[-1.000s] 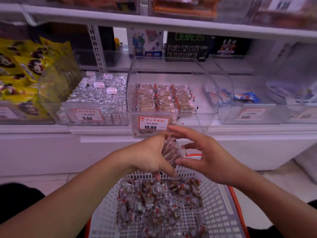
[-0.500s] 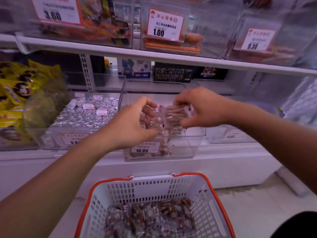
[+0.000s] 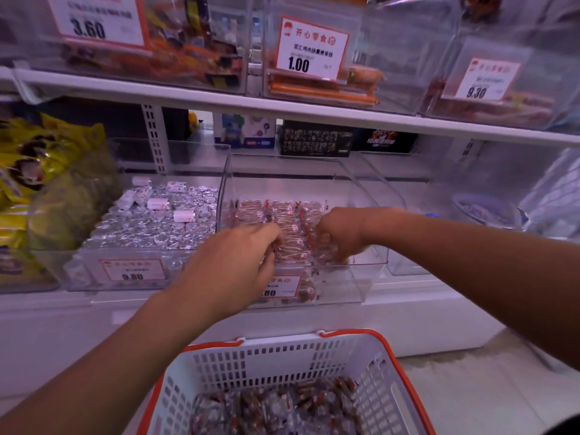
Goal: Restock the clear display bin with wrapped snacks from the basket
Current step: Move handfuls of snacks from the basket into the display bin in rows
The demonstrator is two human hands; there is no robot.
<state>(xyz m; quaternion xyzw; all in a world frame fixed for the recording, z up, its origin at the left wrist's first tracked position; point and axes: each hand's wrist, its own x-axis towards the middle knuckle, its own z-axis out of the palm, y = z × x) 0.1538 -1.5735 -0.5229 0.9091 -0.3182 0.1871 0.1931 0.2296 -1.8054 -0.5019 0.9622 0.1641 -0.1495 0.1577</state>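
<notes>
Both hands' curled fingers on wrapped snacks (image 3: 292, 233) inside clear bin (image 3: 370, 277).

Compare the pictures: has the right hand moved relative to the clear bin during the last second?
Yes. The right hand went from in front of the bin's price tag, above the basket, up and into the clear bin.

Adj. bin of foil-wrapped sweets (image 3: 163, 221), tag 9.80; yellow snack bags (image 3: 28, 171) left; upper-shelf price tags (image 3: 310, 47) 3.60, 1.00, 9.30.
</notes>
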